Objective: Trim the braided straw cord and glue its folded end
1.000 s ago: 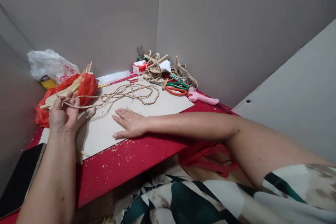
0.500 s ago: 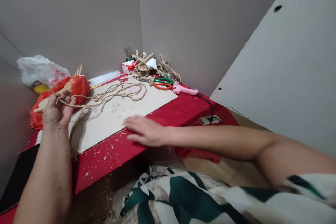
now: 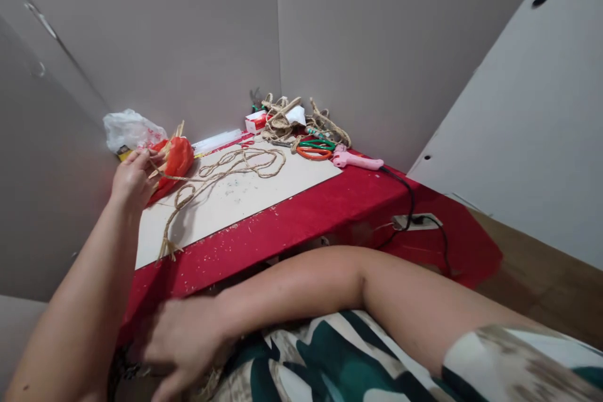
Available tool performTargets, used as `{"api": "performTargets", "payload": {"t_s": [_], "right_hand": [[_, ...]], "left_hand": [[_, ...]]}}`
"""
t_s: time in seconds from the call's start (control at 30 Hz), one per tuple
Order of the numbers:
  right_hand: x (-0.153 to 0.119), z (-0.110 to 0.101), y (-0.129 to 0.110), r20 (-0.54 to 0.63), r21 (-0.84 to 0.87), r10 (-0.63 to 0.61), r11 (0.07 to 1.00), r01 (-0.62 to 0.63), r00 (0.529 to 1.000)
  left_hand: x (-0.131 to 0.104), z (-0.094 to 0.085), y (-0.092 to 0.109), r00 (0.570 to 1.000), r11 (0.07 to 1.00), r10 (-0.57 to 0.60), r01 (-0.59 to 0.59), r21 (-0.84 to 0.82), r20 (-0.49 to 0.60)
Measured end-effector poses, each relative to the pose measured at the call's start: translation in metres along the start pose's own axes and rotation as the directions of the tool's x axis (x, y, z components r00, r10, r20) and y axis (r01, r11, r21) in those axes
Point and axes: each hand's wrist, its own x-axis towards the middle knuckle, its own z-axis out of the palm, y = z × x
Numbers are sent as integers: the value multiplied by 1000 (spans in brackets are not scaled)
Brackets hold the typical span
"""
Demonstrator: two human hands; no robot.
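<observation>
My left hand (image 3: 134, 177) is at the left end of the table, in front of an orange plastic bag (image 3: 179, 158), its fingers closed on a braided straw cord (image 3: 214, 177). From there the cord runs in loops over a white board (image 3: 245, 196), and its frayed end hangs near the board's front edge. My right hand (image 3: 186, 342) is low in front of the table edge, blurred by motion, with its fingers apart and nothing seen in it.
At the back corner lie tangled cords (image 3: 282, 119), a red-white box (image 3: 256, 122), scissors with orange handles (image 3: 315, 151) and a pink glue gun (image 3: 358, 159). Its black cable runs to a power strip (image 3: 424, 221). A clear bag (image 3: 129, 129) leans at the left wall.
My right hand has moved from the board's front edge down and left, below the table edge. The view has shifted left. My left hand has turned, and the cord's frayed end lies nearer the board's edge.
</observation>
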Motion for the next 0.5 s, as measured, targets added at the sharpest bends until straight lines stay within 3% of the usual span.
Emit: {"api": "performTargets", "payload": {"t_s": [0.07,0.1,0.13,0.2,0.23,0.3,0.33,0.37,0.43,0.5], "right_hand": [[9,7,-9,102,49,-259,966,255,961],[4,5,-10,92,0,-298,954,299,950],[-4,1,-8,-2,-62,-279,959,278,960],[-27,-14,3,-196,-130,-104,988,79,975],[-38,-22,11,-236,-141,35,987,-70,971],[-48,-33,23,-244,-134,349,912,-388,905],[-47,-34,25,-202,-136,423,881,-453,883],[-42,-31,24,-147,-149,389,900,-409,909],[-25,-21,16,-58,-101,67,992,-73,996],[-13,-14,9,82,135,-209,971,197,974]], "left_hand": [[-11,-9,11,1000,999,29,-29,28,-9],[-17,-14,15,999,999,42,-42,35,-14],[-22,-20,17,999,998,50,-50,40,-18],[-30,-28,19,998,998,53,-51,46,-27],[-32,-30,19,998,998,48,-46,49,-32],[-34,-30,16,999,998,37,-35,57,-37],[-33,-27,13,999,998,32,-30,62,-35],[-31,-23,11,999,997,28,-26,69,-28],[-29,-11,6,1000,996,11,-12,92,9],[-28,0,1,997,992,-16,7,123,74]]}}
